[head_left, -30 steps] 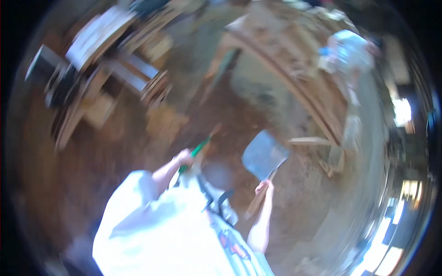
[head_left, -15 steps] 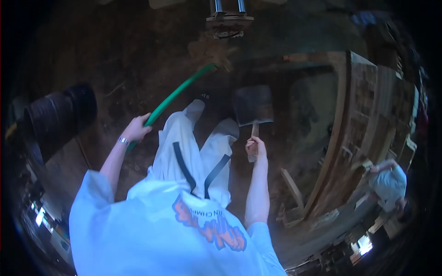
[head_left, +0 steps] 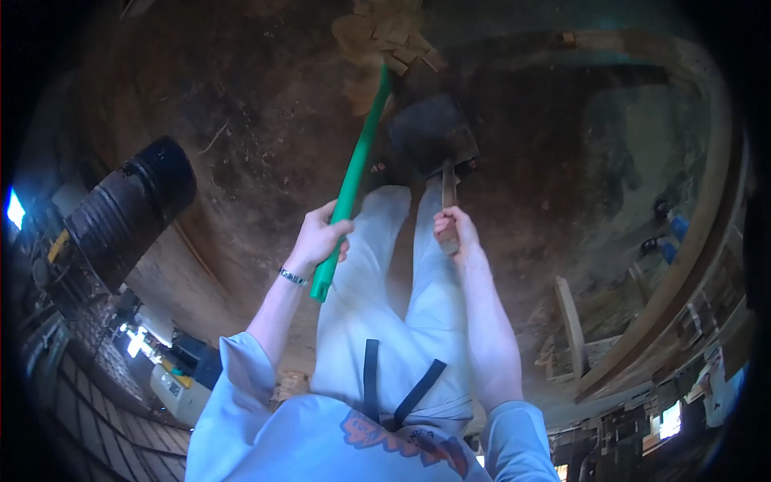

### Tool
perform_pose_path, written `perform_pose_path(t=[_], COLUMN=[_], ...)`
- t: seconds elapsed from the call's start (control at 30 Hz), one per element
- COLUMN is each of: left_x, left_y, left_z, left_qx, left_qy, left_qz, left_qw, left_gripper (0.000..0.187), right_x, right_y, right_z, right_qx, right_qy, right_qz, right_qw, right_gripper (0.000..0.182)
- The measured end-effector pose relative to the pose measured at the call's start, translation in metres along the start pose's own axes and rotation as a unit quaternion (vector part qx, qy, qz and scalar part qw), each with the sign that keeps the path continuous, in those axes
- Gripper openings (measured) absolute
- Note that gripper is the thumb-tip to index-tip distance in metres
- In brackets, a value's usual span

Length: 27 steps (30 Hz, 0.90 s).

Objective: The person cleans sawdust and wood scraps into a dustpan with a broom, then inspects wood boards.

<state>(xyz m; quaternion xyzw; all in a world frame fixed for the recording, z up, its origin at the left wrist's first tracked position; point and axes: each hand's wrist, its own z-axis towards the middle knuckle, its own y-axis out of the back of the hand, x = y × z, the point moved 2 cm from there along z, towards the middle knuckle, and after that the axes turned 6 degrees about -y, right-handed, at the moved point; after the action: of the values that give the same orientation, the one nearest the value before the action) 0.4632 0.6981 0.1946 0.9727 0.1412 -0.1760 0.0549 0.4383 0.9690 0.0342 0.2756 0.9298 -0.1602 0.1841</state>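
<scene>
My left hand [head_left: 318, 241] is closed around a long green broom handle [head_left: 360, 157] near its hollow butt end. The handle slants up and away, and its far end overlaps a pile of sawdust and wood scraps [head_left: 393, 40] on the floor; no bristles show there. My right hand [head_left: 459, 228] grips the short wooden handle of a shovel [head_left: 434, 132] with a broad, dark, flat blade. That blade hangs in front of my feet, partly covering them, between my legs and the scrap pile.
To the left lies a dark ribbed metal drum [head_left: 132, 210]. A long curved-looking wooden beam [head_left: 683, 309] bounds the right side, with a loose board [head_left: 571, 329] leaning near it. Another person's feet [head_left: 660, 243] show beyond, at the right.
My view has turned and the scrap pile appears higher. My left hand has come inward, the green handle now more upright. The shovel blade has shifted slightly up and tilted. Both grips hold.
</scene>
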Motion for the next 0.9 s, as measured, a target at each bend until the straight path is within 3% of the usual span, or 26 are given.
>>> perform_pose_path(t=[0.1, 0.2, 0.33, 0.47, 0.53, 0.6, 0.63, 0.67, 0.73, 0.8, 0.87, 0.9], left_x=[-0.026, -0.054, -0.096, -0.134, -0.164, -0.192, -0.212, -0.227, -0.269, -0.299, -0.323, -0.328], left_y=[0.004, 0.029, 0.076, 0.138, 0.170, 0.205, 0.218, 0.227, 0.233, 0.250, 0.245, 0.239], left_z=[-0.005, -0.047, -0.102, -0.078, -0.037, 0.029, 0.071, 0.110, 0.183, 0.274, 0.337, 0.369], left_qx=[0.010, -0.009, -0.060, -0.119, -0.138, -0.105, -0.099, -0.097, -0.126, -0.163, -0.136, -0.101], left_qy=[-0.001, 0.000, -0.048, -0.132, -0.156, -0.329, -0.354, -0.368, -0.265, -0.313, -0.433, -0.417], left_qz=[-0.123, -0.110, 0.054, 0.277, 0.434, 0.574, 0.602, 0.627, 0.757, 0.777, 0.757, 0.789], left_qw=[0.992, 0.994, 0.996, 0.944, 0.877, 0.742, 0.709, 0.680, 0.584, 0.521, 0.469, 0.440], left_gripper=[0.042, 0.048, 0.061, 0.060, 0.062, 0.065, 0.065, 0.066, 0.067, 0.065, 0.062, 0.061], right_x=[-0.007, -0.022, -0.041, -0.063, -0.077, -0.087, -0.089, -0.096, -0.093, -0.083, -0.075, -0.068], right_y=[-0.005, -0.018, -0.032, -0.032, -0.040, -0.055, -0.065, -0.072, -0.113, -0.158, -0.190, -0.204], right_z=[0.007, 0.006, 0.019, 0.040, 0.043, 0.043, 0.053, 0.060, 0.079, 0.084, 0.085, 0.085], right_qx=[0.035, 0.033, -0.012, -0.008, -0.013, -0.012, 0.009, 0.023, -0.041, -0.031, -0.003, 0.010], right_qy=[-0.011, -0.006, 0.045, 0.020, 0.031, 0.007, -0.012, -0.040, -0.003, -0.006, -0.015, -0.025], right_qz=[0.069, 0.088, 0.071, 0.122, 0.132, 0.167, 0.154, 0.135, 0.090, 0.125, 0.152, 0.194], right_qw=[0.997, 0.996, 0.996, 0.992, 0.991, 0.986, 0.988, 0.990, 0.995, 0.992, 0.988, 0.981], right_gripper=[0.012, 0.013, 0.014, 0.016, 0.016, 0.023, 0.025, 0.027, 0.026, 0.020, 0.016, 0.015])
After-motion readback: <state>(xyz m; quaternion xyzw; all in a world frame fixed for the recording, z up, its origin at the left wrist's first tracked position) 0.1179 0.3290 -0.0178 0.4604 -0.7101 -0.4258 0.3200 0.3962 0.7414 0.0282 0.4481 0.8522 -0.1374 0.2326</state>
